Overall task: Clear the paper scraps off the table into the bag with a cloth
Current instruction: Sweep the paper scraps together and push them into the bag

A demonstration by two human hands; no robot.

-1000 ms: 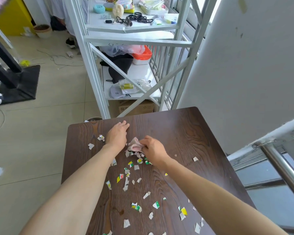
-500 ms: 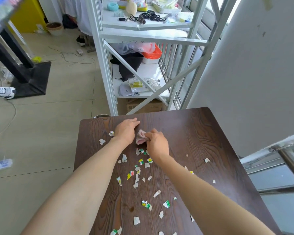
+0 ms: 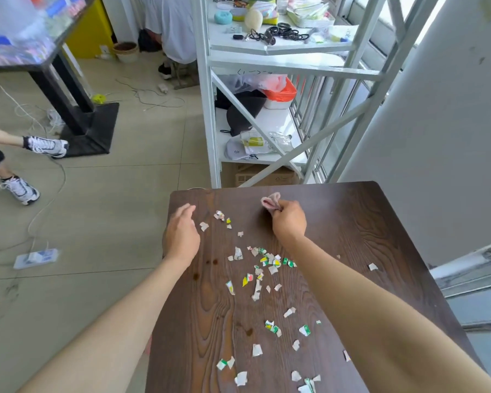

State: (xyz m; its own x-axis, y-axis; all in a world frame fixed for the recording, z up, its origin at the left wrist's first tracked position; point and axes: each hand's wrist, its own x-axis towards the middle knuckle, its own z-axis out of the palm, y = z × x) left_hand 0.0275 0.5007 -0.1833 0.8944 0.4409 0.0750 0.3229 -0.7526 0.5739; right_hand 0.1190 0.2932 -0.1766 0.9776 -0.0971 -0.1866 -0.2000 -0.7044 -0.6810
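Observation:
Several torn paper scraps (image 3: 267, 263) in white, green and yellow lie scattered over the dark wooden table (image 3: 352, 222), thickest in the middle and toward the near edge. My right hand (image 3: 288, 221) is shut on a small pink cloth (image 3: 270, 201), held near the table's far edge. My left hand (image 3: 180, 236) hovers open at the table's left edge, fingers loosely apart, holding nothing. A few scraps (image 3: 219, 215) lie between the two hands. No bag is visible.
A white metal shelf rack (image 3: 210, 109) with clutter stands just beyond the table. A white wall (image 3: 437, 123) rises to the right. On the floor at left are cables, a power strip (image 3: 36, 258), a black stand base (image 3: 88, 129) and another person's feet (image 3: 20, 190).
My hands have parted: the left slid out to the table's left edge, the right carried the cloth toward the far edge. The camera view shifted left.

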